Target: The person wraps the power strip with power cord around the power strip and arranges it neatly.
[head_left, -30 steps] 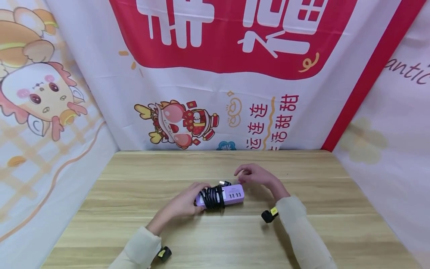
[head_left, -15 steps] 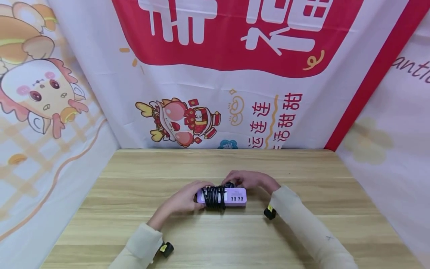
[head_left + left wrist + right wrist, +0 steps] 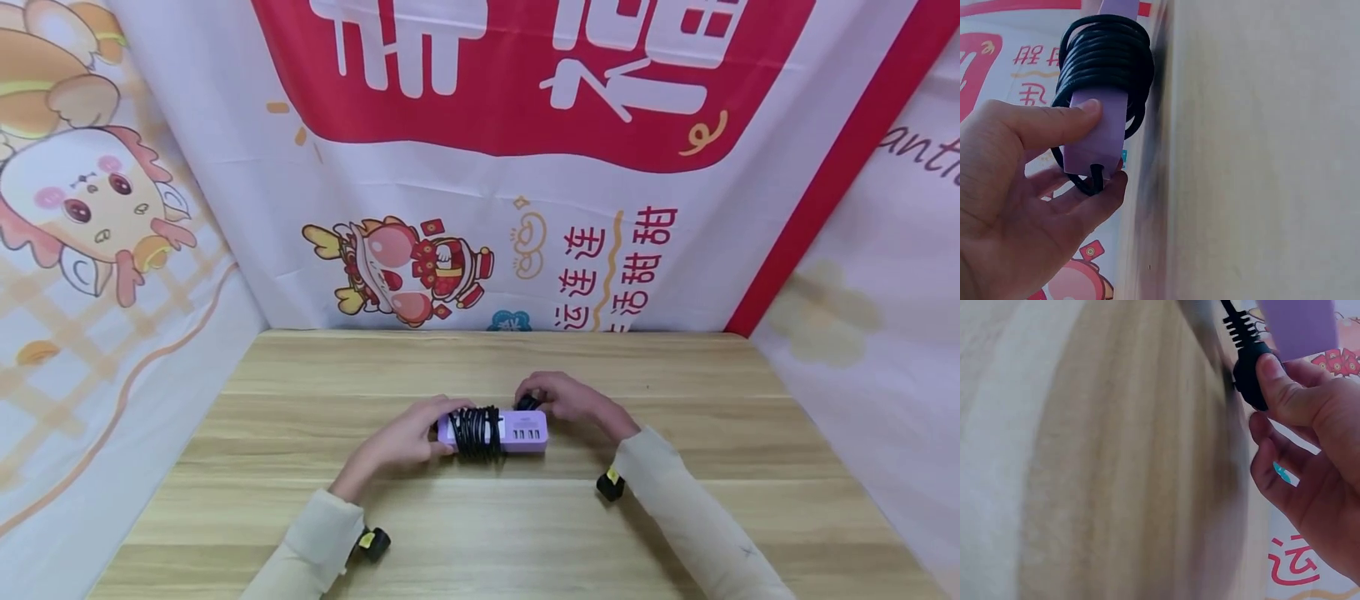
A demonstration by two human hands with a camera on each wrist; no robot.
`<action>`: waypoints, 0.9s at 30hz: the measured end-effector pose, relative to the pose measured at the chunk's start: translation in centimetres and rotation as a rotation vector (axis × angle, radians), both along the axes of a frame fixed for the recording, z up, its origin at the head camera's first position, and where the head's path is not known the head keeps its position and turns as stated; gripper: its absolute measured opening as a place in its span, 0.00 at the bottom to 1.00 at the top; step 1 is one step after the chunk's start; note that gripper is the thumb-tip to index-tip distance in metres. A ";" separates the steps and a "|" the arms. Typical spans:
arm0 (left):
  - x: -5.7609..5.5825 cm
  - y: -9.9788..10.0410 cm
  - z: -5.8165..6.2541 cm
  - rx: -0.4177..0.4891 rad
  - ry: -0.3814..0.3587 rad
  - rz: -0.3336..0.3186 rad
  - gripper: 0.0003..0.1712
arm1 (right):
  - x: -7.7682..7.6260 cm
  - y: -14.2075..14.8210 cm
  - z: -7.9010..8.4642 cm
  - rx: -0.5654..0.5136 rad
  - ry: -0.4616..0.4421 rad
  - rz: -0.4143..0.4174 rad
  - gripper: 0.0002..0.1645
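A purple power strip (image 3: 527, 442) with several USB ports lies across the middle of the view. Its black cord (image 3: 477, 433) is wound several times round the left half. My left hand (image 3: 414, 432) grips the strip's left end; in the left wrist view the thumb lies on the purple side, and the fingers are behind, near where the cord comes out. At the strip's far right corner my right hand (image 3: 564, 395) holds the black plug (image 3: 1250, 376), pinched between thumb and forefinger in the right wrist view. The plug's prongs are hidden.
The wooden table (image 3: 480, 533) runs up to a printed cloth backdrop (image 3: 420, 183) at the back. Cloth walls also stand to the left and right. A small black wrist camera (image 3: 373, 543) sits at the left cuff, another (image 3: 611, 485) at the right.
My right hand came in from the right, took hold of the plug behind the coil, and has since drawn it a little to the right. The left hand keeps its grip on the power strip.
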State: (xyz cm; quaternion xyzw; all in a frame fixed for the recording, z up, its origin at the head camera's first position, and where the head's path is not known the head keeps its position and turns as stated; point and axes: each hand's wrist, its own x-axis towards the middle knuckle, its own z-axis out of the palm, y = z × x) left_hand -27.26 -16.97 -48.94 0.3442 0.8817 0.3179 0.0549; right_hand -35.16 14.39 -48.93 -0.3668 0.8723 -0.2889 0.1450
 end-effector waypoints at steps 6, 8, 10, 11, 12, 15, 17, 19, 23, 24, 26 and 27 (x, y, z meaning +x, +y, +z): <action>-0.3 -0.2 -0.2 0.028 -0.015 0.008 0.40 | 0.2 0.4 -0.1 -0.024 -0.024 -0.059 0.33; -0.4 -0.3 -0.3 0.031 -0.018 0.016 0.40 | 0.3 0.5 0.0 -0.024 -0.049 -0.070 0.31; -0.5 -0.3 -0.3 0.029 -0.021 0.018 0.41 | 0.4 0.6 0.1 -0.024 -0.072 -0.070 0.30; -0.5 -0.3 -0.3 0.025 -0.020 0.016 0.41 | 0.5 0.7 0.2 -0.022 -0.089 -0.073 0.30; -0.5 -0.3 -0.3 0.024 -0.032 0.017 0.42 | 0.6 0.9 0.2 -0.022 -0.103 -0.075 0.30; -0.5 -0.3 -0.3 0.013 -0.058 0.018 0.43 | 1.0 1.4 0.3 -0.025 -0.119 -0.079 0.30; -0.5 -0.3 -0.3 0.008 -0.074 0.028 0.44 | 1.3 1.7 0.4 -0.030 -0.131 -0.096 0.31; -0.5 -0.4 -0.3 0.007 -0.090 0.039 0.43 | 1.5 2.0 0.4 -0.035 -0.137 -0.123 0.30; -0.6 -0.9 -0.2 0.030 -0.123 0.055 0.42 | 1.9 2.9 0.6 -0.049 -0.126 -0.180 0.28; -0.6 -1.1 -0.2 0.038 -0.135 0.068 0.41 | 2.0 3.1 0.7 -0.053 -0.115 -0.198 0.28; -0.7 -1.5 -0.1 0.070 -0.134 0.104 0.38 | 2.2 3.8 0.8 -0.052 -0.067 -0.242 0.27; -0.8 -1.7 -0.1 0.088 -0.124 0.132 0.36 | 2.3 4.1 1.0 -0.050 -0.038 -0.278 0.26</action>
